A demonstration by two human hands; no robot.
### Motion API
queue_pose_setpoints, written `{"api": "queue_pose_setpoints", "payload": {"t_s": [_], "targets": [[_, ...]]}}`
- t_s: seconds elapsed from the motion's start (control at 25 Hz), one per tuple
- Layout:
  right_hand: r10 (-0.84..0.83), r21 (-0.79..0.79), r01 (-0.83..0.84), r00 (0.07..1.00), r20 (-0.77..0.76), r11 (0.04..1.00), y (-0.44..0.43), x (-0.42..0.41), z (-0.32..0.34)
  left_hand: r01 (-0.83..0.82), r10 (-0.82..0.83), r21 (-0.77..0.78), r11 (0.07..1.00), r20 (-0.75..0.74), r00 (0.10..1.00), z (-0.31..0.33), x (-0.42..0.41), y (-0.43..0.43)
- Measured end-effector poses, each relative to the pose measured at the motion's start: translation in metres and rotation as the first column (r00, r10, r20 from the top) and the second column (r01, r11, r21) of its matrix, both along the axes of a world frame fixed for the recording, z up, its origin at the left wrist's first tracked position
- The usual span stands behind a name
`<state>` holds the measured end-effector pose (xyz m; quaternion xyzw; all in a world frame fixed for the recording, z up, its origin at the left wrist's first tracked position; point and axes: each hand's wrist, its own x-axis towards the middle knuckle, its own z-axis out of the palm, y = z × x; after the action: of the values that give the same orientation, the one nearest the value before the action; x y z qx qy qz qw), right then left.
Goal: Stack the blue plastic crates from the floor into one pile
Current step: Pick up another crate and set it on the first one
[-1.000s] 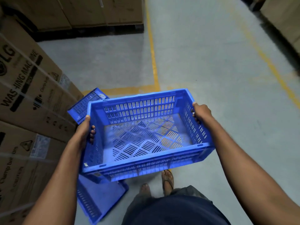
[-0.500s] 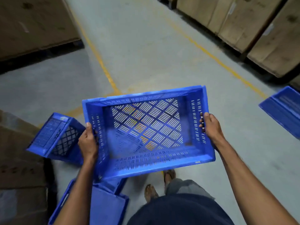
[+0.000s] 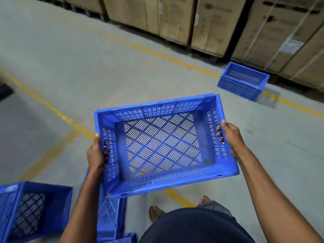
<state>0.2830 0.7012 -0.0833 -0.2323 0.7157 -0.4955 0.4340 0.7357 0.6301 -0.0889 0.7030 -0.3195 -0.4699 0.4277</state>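
Note:
I carry an empty blue slotted crate (image 3: 163,148) at waist height, open side up and tilted a little toward me. My left hand (image 3: 95,154) grips its left end wall with the fingers through the handle slot. My right hand (image 3: 229,135) grips the right end wall the same way. Another blue crate (image 3: 242,80) stands upright on the floor at the far right. A third crate (image 3: 33,209) lies on its side at the bottom left. A fourth crate (image 3: 110,218) sits partly hidden under my left arm.
Tall cardboard boxes (image 3: 210,23) line the far side of the aisle on pallets. Yellow lines (image 3: 157,53) cross the grey concrete floor (image 3: 87,67). My sandalled feet (image 3: 156,213) show below the carried crate.
My view has swung to the right with the crate held in both hands. The boxes at my left have left the frame, and the far right crate has come fully into sight.

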Motion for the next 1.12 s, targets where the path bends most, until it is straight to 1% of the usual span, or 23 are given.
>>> {"api": "queue_pose_setpoints", "payload": {"t_s": [0.12, 0.24, 0.36, 0.48, 0.72, 0.92, 1.04, 1.12], "targets": [[-0.019, 0.034, 0.018, 0.998, 0.053, 0.999, 0.031, -0.057, 0.003, 0.19, -0.183, 0.068, 0.979, -0.099, 0.978, 0.011, -0.053, -0.026], [-0.08, 0.08, 0.074, 0.994, 0.071, 0.994, 0.06, -0.113, 0.005, 0.327, -0.314, 0.125, 0.937, -0.113, 0.943, 0.024, -0.116, -0.044], [-0.178, 0.112, 0.166, 0.978, 0.109, 0.98, 0.083, -0.169, 0.008, 0.426, -0.41, 0.166, 0.889, -0.121, 0.904, 0.033, -0.184, -0.058], [-0.249, 0.158, 0.226, 0.958, 0.145, 0.961, 0.094, -0.223, 0.01, 0.484, -0.474, 0.207, 0.85, -0.099, 0.875, 0.031, -0.247, -0.069], [-0.35, 0.229, 0.32, 0.931, 0.105, 0.919, 0.084, -0.31, 0.016, 0.553, -0.56, 0.272, 0.788, -0.059, 0.827, 0.028, -0.359, -0.108], [-0.425, 0.26, 0.389, 0.9, 0.098, 0.884, 0.052, -0.363, 0.019, 0.607, -0.624, 0.31, 0.732, -0.052, 0.779, 0.032, -0.432, -0.172], [-0.47, 0.259, 0.437, 0.879, 0.081, 0.861, 0.023, -0.385, 0.017, 0.654, -0.665, 0.333, 0.679, -0.099, 0.74, 0.032, -0.474, -0.219], [-0.527, 0.25, 0.498, 0.848, 0.064, 0.831, 0.0, -0.4, 0.012, 0.681, -0.685, 0.333, 0.652, -0.126, 0.717, 0.025, -0.502, -0.254]]}}
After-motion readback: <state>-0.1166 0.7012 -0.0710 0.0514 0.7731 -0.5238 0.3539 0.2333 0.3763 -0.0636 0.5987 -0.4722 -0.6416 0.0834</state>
